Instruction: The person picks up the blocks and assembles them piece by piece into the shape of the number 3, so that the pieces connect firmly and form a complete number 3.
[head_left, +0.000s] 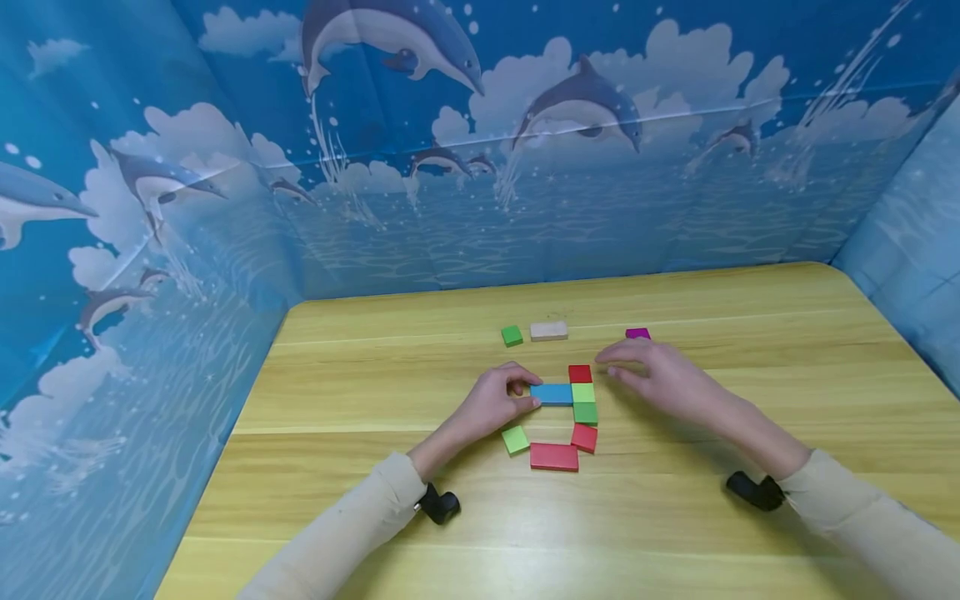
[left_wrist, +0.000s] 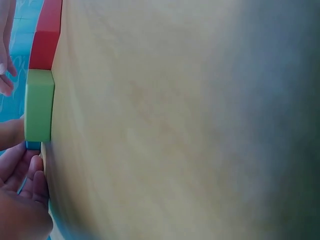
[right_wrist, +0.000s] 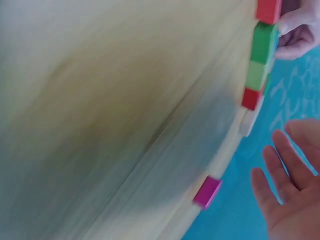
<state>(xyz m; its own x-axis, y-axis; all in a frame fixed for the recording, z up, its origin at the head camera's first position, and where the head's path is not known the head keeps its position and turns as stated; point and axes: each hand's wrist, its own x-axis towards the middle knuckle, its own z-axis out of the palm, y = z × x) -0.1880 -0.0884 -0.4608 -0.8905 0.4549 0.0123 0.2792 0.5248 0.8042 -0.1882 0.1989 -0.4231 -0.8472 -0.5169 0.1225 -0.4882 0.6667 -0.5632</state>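
Observation:
My left hand (head_left: 495,402) pinches the left end of a flat blue block (head_left: 553,395) between thumb and fingers. The block's right end meets a column of small blocks: a red block (head_left: 580,373) on top, then a light green block (head_left: 582,392) and a green block (head_left: 585,413). Below them a tilted red block (head_left: 584,438) leads to a longer red block (head_left: 554,457). A light green block (head_left: 515,440) lies askew at lower left. My right hand (right_wrist: 295,190) holds nothing, its fingers extended; in the head view it hovers right of the column, partly overlapping a magenta block (head_left: 637,333).
Farther back on the wooden table (head_left: 360,517) lie a green block (head_left: 512,336) and a pale wooden block (head_left: 549,331). A dolphin-printed curtain (head_left: 480,225) stands along the table's back and sides. Black wrist cameras sit at both sleeves.

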